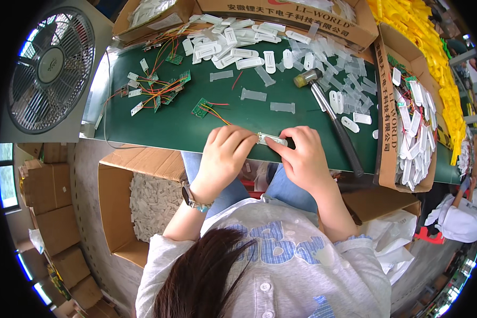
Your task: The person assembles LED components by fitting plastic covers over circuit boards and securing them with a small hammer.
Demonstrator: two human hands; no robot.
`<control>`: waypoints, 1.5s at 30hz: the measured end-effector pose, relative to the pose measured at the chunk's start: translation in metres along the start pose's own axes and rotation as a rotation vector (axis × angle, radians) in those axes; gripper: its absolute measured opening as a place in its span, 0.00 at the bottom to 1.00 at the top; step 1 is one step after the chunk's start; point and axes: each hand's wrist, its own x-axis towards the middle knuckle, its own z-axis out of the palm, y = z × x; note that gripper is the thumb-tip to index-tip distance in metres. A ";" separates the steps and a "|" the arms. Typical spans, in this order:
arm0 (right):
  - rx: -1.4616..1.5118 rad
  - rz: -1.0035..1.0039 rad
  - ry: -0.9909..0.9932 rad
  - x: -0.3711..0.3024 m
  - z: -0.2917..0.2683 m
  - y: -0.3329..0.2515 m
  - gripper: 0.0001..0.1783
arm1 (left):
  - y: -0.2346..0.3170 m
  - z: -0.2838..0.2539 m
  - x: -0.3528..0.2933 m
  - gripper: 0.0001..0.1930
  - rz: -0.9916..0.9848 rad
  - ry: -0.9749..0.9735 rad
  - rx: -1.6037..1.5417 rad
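A person sits at a green worktop (pixel 159 127), both bare hands meeting at the middle of its near edge. The left hand (pixel 225 151) pinches the left end of a small white plastic casing (pixel 273 140); the right hand (pixel 306 153) grips the right end between thumb and fingers. Just beyond the left hand lies a green circuit board (pixel 201 108), its yellow and red wires reaching toward that hand. More wired circuit boards (pixel 170 98) cluster toward the worktop's left end. Along the far edge spreads a heap of white casings (pixel 217 50), with translucent plastic strips (pixel 282 107) scattered to the right and nearer. A hammer (pixel 331 114) slants to the near edge, right of the right hand. An open cardboard box (pixel 387 122) of white parts stands at the right end.
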 end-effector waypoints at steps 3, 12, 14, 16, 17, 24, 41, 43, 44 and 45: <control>0.004 0.010 0.010 0.001 0.002 -0.003 0.23 | 0.000 0.000 0.005 0.11 0.005 0.019 0.059; -0.130 0.032 0.077 0.001 0.016 -0.018 0.14 | 0.007 -0.008 0.006 0.10 0.004 -0.025 0.099; -0.146 0.058 0.090 0.001 0.017 -0.021 0.13 | 0.010 -0.009 0.005 0.10 -0.009 -0.030 0.095; -0.152 0.077 0.098 0.001 0.018 -0.022 0.12 | 0.012 -0.007 0.004 0.10 0.000 -0.007 0.074; -0.151 0.080 0.099 0.001 0.018 -0.022 0.12 | 0.012 -0.006 0.003 0.10 0.001 -0.009 0.074; -0.148 0.079 0.115 0.001 0.018 -0.020 0.12 | 0.009 -0.002 -0.002 0.11 -0.007 0.009 0.023; -0.064 0.067 0.070 -0.003 0.014 -0.011 0.19 | 0.010 0.000 0.001 0.10 -0.074 0.061 -0.057; -0.019 0.105 0.176 -0.005 0.012 -0.014 0.25 | 0.013 -0.003 0.007 0.11 -0.102 0.109 -0.108; -0.042 0.138 0.180 -0.010 0.007 -0.016 0.25 | 0.013 -0.003 0.009 0.10 -0.115 0.165 -0.113; 0.019 0.110 0.234 -0.014 0.002 -0.020 0.27 | 0.010 -0.004 0.008 0.09 -0.127 0.217 -0.080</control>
